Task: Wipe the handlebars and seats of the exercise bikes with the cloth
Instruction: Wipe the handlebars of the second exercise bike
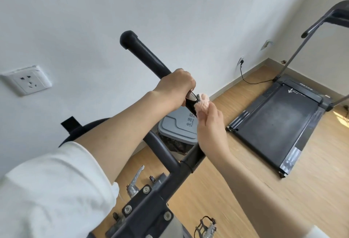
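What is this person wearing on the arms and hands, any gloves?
No gloves, rings or watch show. Above the left hand is a loose white sleeve ending near the elbow; above the right hand the forearm is bare.

- Your cloth (203, 101) is pink and fluffy, with a rough pile.
- The handlebar (147, 56) looks matt black, with a glossy metal plate (192, 96) set in it.
- Your sleeve (56, 190) is soft white fabric.
- The bin lid (177, 124) is smooth grey plastic.
- The floor (236, 200) shows pale wood grain, slightly shiny.
- The treadmill belt (283, 124) is matt black and dusty.
- The bolts (146, 189) are bright metal.
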